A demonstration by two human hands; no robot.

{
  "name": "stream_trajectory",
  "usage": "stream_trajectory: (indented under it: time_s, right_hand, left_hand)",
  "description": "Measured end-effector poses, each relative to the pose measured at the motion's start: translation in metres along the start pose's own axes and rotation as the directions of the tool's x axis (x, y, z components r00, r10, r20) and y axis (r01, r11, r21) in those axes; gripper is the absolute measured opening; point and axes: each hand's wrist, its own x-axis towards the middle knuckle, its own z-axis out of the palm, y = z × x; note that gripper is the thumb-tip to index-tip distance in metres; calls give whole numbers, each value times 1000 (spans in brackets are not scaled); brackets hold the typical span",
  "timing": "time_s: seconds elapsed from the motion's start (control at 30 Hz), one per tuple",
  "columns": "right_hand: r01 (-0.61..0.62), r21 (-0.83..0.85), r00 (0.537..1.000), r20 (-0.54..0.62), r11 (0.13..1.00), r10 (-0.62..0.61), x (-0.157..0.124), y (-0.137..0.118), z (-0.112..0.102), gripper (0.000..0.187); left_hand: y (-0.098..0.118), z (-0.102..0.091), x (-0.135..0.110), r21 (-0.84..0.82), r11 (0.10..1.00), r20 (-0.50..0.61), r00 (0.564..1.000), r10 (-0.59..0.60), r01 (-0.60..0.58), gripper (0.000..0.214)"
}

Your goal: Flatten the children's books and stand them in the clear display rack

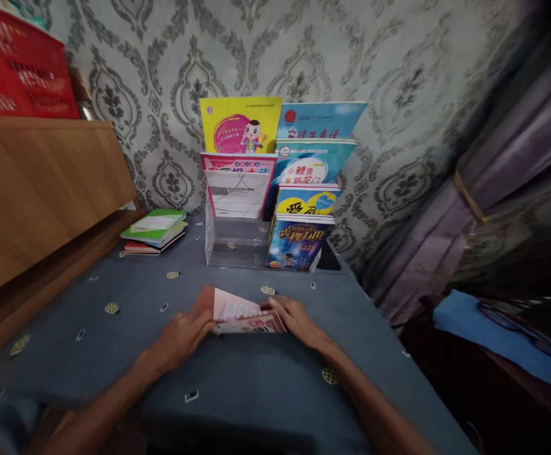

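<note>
A thin booklet (251,324) lies partly open low over the front of the table, with a pinkish cover and printed pages showing. My left hand (184,340) is closed on its left edge, the fingers curled around the cover. My right hand (299,321) grips the right edge, its fingertips at the upper corner of the pages; the thumb is hard to make out. Beyond my hands stands a clear stepped book rack (237,256). On its right side is a dark blue book (297,246), and a white-covered booklet (236,193) leans on its left side.
A stack of booklets (155,227) lies at the back left, beside a wooden cabinet (43,196) with a red basket (24,69) on top. A dark flat object (328,259) sits by the rack. Purple curtain (427,221) hangs at the right, past the table edge.
</note>
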Motion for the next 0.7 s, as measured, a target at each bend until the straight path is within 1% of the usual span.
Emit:
stream_trajectory:
  time_s: [0.1,0.17,0.2,0.27,0.33,0.4,0.47,0.53,0.6,0.63,0.67,0.7]
  right_hand:
    - [-102,246,994,1,964,105,-12,3,-3,76]
    - [-134,361,989,-15,923,149,-15,6,0,76]
    - [-134,416,985,-44,899,167,-15,8,2,77]
    - [-104,553,976,-104,826,193,-12,10,7,81]
    - [-39,693,970,-145,720,193,-8,10,9,82]
    - [22,778,969,-170,628,177,-5,5,9,72]
    - [58,808,968,-189,587,164,-2,-4,5,53]
    - [68,820,968,-191,568,160,0,-16,0,41]
    - [61,836,970,-177,546,164,5,-26,-5,36]
    - [52,844,972,-166,535,168,7,-30,-7,35]
    - [38,849,973,-151,527,174,10,-32,-7,35]
    - [18,851,975,-133,525,181,13,-33,-7,36]
  left_hand:
    - [0,-11,7,-225,963,-37,987,-157,145,41]
    - [2,-20,14,-322,920,-33,969,-245,222,40]
    - [4,-26,18,-353,902,-34,960,-279,249,41]
    - [7,-36,25,-403,871,-59,941,-332,282,42]
    - [10,-45,32,-466,835,-97,922,-375,291,45]
    - [14,-51,37,-563,772,-105,901,-422,296,48]
    - [18,-53,40,-690,653,-56,876,-478,312,51]
    - [21,-51,43,-825,461,35,845,-534,326,52]
    - [21,-45,45,-913,245,135,808,-573,326,54]
    - [20,-40,45,-933,155,176,787,-591,325,56]
    - [17,-36,44,-941,89,209,766,-609,327,57]
    - [12,-30,43,-941,50,233,746,-624,336,59]
